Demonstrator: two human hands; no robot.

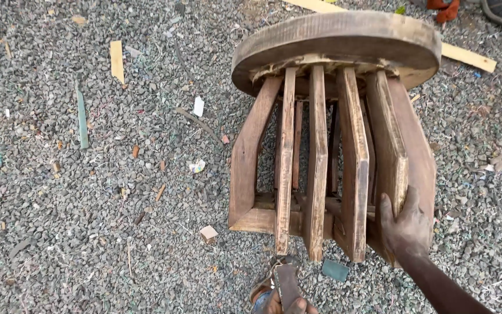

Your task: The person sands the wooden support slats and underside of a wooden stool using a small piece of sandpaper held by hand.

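Note:
A wooden stool-like piece (321, 145) with a round top (344, 40) and several vertical slats lies tipped over on the gravel, its round top pointing away from me. My right hand (405, 224) grips the lower end of the rightmost slat (387, 139). My left hand is out of view. My foot in a sandal (280, 291) stands just below the slat ends.
Gravel ground (88, 203) is strewn with wood scraps: a pale strip (117, 60), a green strip (82, 119), a small block (208, 234), a long plank (466, 56) behind the top. A dark flat piece (335, 270) lies near my foot.

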